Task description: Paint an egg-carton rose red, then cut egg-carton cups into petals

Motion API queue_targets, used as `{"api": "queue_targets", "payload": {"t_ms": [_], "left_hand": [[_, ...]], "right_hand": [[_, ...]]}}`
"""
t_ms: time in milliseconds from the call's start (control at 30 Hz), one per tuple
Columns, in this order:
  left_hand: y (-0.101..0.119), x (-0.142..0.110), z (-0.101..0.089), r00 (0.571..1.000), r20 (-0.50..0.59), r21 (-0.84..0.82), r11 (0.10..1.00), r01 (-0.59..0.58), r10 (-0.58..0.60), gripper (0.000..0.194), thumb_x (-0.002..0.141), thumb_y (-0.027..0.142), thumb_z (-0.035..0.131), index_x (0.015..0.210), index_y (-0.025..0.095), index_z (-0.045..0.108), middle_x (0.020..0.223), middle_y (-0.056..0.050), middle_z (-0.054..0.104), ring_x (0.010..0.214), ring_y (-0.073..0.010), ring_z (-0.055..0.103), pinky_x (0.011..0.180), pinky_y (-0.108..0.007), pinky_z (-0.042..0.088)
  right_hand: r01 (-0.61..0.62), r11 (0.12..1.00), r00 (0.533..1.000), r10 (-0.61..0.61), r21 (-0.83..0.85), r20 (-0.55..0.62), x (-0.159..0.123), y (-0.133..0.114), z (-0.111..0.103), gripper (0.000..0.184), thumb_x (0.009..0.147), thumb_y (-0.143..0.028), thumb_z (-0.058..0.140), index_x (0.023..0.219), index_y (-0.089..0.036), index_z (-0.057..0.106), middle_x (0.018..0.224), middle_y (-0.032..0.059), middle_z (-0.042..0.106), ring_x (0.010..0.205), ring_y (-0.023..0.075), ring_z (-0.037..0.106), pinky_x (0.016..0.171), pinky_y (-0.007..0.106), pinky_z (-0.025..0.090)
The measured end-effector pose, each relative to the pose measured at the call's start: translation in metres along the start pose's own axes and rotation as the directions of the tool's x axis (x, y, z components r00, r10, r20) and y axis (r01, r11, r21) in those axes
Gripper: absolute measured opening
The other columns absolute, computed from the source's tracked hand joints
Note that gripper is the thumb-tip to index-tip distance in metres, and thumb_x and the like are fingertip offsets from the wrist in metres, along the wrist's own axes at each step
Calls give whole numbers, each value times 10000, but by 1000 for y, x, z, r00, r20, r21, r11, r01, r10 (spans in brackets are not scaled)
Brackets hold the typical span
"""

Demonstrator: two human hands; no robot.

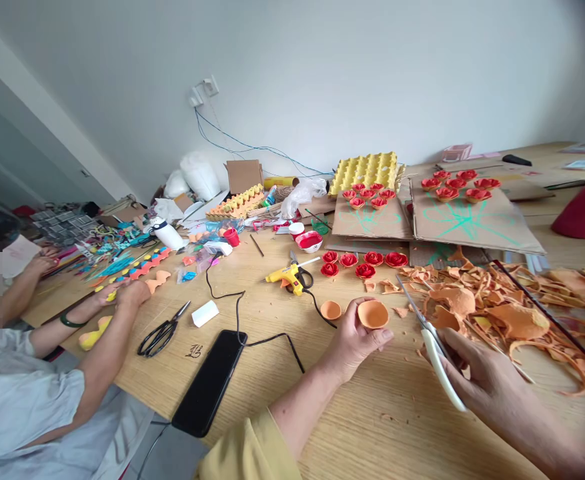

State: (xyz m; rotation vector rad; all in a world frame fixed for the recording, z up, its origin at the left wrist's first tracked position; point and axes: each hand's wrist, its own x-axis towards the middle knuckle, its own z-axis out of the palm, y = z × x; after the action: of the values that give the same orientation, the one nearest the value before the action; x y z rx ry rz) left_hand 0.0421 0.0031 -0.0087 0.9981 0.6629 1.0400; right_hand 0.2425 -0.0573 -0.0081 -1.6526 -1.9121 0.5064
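Between the thumb and fingers of my left hand [355, 343] is a small orange cup [373, 315], its opening turned up toward me. Just left of it, a second orange cup [331, 310] rests on the table. My right hand [487, 377] grips white-handled scissors [439, 363], the blades pointing up and away, apart from the cup. Orange scraps [472, 310] lie heaped beyond and beside my right hand. Several red paper-like flowers [365, 271] sit behind the cups.
A yellow glue gun [289, 277] with a black cord lies behind my left hand. Left of me are a black phone [209, 383] and black scissors [163, 333]. Cardboard sheets [472, 230] bear more red flowers. At the left, a co-worker's hands [132, 293] handle coloured pieces.
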Motion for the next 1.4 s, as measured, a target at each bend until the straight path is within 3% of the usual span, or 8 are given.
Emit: {"api": "queue_targets", "payload": {"t_ms": [167, 500, 833, 1400], "left_hand": [[-3, 1, 1, 998, -62, 25, 1000, 15, -14, 625, 594, 344, 897, 1040, 203, 482, 925, -9, 618, 734, -105, 577, 592, -200, 423], [1, -2, 1, 1000, 2, 81, 997, 2, -2, 556, 670, 317, 855, 1049, 188, 469, 897, -16, 639, 701, -97, 578, 560, -191, 447], [3, -3, 3, 1000, 6, 100, 995, 7, -7, 549, 642, 330, 872, 1045, 186, 527, 956, -30, 627, 880, -150, 592, 659, -212, 487], [10, -7, 5, 998, 50, 59, 998, 38, -41, 461, 663, 273, 863, 1031, 189, 597, 969, -24, 606, 917, -158, 608, 782, -264, 499]], "right_hand": [[39, 999, 999, -39, -36, -4, 0, 7, 3, 360, 951, -535, 409, 741, -247, 458, 562, -13, 551, 480, 145, 503, 473, 271, 373], [154, 987, 985, -157, -46, -72, -1, 0, 2, 353, 956, -494, 448, 709, -242, 438, 547, -30, 538, 448, 122, 498, 444, 244, 362], [183, 980, 976, -190, -73, -105, -2, 1, 1, 339, 964, -494, 461, 734, -245, 447, 563, -33, 538, 463, 124, 507, 452, 236, 376], [206, 976, 970, -214, -73, -114, 0, 2, -1, 296, 961, -466, 472, 760, -249, 463, 594, -20, 575, 470, 126, 526, 440, 238, 397]]}}
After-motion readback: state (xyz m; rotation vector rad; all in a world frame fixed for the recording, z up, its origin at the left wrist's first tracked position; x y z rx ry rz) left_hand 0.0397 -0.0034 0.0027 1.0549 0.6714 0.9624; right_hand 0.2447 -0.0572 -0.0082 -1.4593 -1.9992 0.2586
